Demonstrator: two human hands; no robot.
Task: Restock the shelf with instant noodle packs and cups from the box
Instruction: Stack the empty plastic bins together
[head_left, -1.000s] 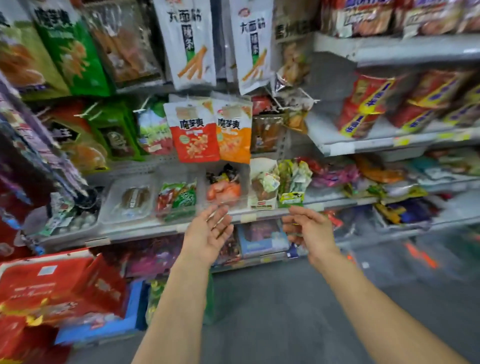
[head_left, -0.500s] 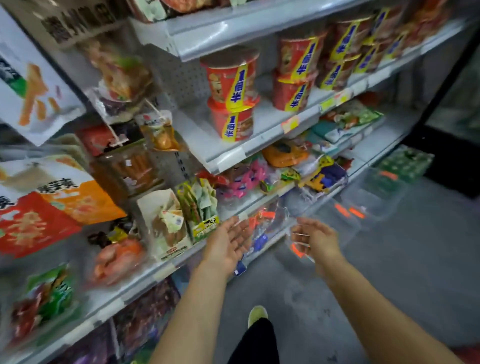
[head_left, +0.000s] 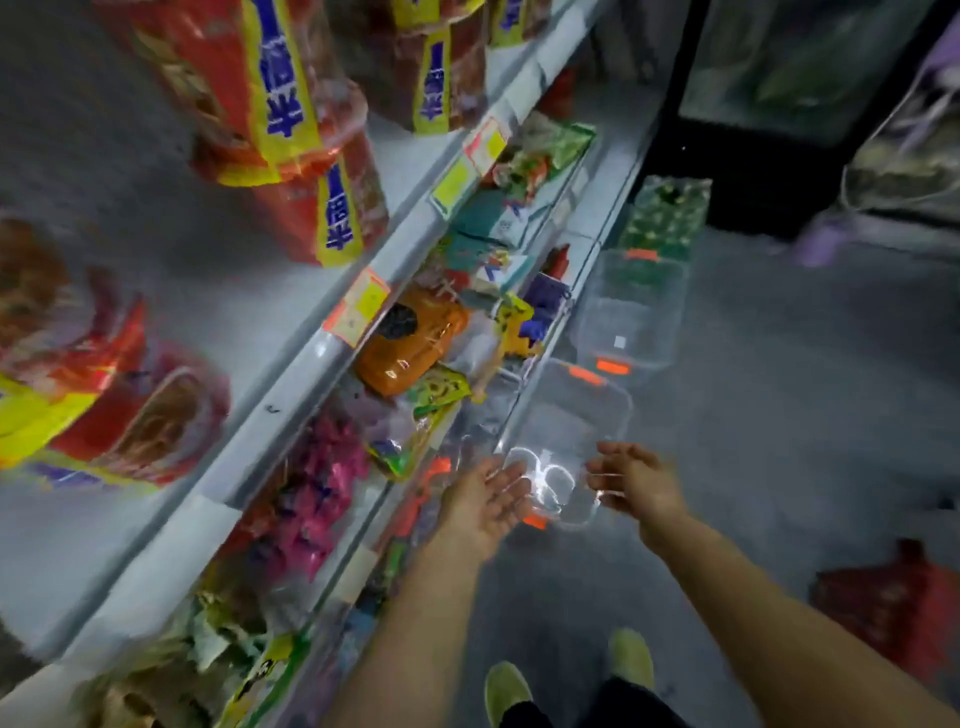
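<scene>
Red noodle cups with yellow and blue bands (head_left: 291, 156) stand stacked on the upper white shelf (head_left: 332, 332), with more (head_left: 104, 410) at the far left. My left hand (head_left: 485, 501) and my right hand (head_left: 636, 480) reach forward with palms facing each other and fingers straight, on either side of a clear plastic bin (head_left: 558, 457) on the floor by the lowest shelf. Neither hand holds anything. The image is blurred by motion.
Snack bags, among them an orange pack (head_left: 410, 340) and pink packs (head_left: 311, 499), fill the lower shelves. More clear bins (head_left: 628, 306) line the floor. A red bag (head_left: 898, 608) lies at the right. A dark cabinet (head_left: 779, 119) stands ahead. My shoes (head_left: 506, 691) show below.
The view has swung right and down along the aisle, bringing the noodle cups close. Both hands have dropped toward the clear floor bin, and the right fingers have straightened.
</scene>
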